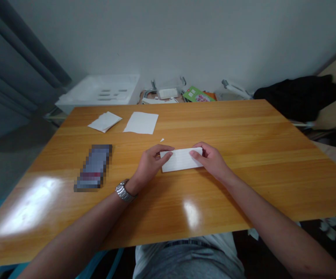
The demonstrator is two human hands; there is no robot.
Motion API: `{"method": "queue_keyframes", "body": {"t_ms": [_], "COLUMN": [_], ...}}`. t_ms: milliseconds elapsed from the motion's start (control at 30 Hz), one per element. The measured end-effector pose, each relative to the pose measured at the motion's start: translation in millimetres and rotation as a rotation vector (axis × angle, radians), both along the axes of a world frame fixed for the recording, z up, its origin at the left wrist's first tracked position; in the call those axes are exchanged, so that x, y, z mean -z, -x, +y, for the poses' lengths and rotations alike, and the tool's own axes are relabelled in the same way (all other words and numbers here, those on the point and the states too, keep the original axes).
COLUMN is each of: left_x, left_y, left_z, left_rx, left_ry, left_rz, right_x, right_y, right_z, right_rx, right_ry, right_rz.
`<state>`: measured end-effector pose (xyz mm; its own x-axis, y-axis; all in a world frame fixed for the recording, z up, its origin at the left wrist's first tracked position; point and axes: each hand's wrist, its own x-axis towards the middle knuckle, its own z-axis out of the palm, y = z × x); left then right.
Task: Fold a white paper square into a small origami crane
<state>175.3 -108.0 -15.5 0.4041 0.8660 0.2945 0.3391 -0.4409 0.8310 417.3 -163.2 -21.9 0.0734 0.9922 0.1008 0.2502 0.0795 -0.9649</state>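
A folded strip of white lined paper [181, 160] is held between both hands above the wooden table [243, 128]. My left hand [153, 161], with a metal watch [124, 190] on the wrist, pinches its left end, thumb on top and fingers behind the far edge. At the right end, my right hand [210, 157] grips the paper the same way, thumb on top. Just beyond the strip lies a tiny paper scrap [162, 140].
A blurred-out phone-like device [94, 168] lies on the left. Farther back are a folded paper [105, 121] and a flat white sheet [141, 123]. Behind the table stand a white plastic tray [104, 91], a green booklet [197, 94] and black cloth [295, 97].
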Motion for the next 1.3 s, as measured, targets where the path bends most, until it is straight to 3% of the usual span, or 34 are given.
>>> {"method": "queue_keyframes", "body": {"t_ms": [533,667,767,833,933,1000,1300], "left_x": [4.8,4.9,2.8,1.3,1.2,3.0,8.6], "left_y": [2,1,2,3,4,3,4], "left_z": [3,3,2,1,-1,-2,-1], "left_rx": [0.047,0.063,0.145,0.272,0.475,0.543,0.534], "left_ry": [-0.051,-0.172,-0.384,-0.480,-0.511,-0.493,-0.454], "left_rz": [0.039,0.101,0.221,0.347,0.505,0.564,0.640], "right_x": [4.5,5.6,7.8,9.6,13.3,16.2,26.0], "right_y": [-2,-4,-8,-12,-16,-17,-22], "right_z": [4,5,7,10,15,18,26], "right_rx": [0.023,0.075,0.128,0.145,0.151,0.154,0.123], "right_ry": [-0.042,-0.071,-0.092,-0.088,-0.100,-0.121,-0.242], "right_rz": [-0.057,-0.130,-0.252,-0.328,-0.440,-0.512,-0.714]}}
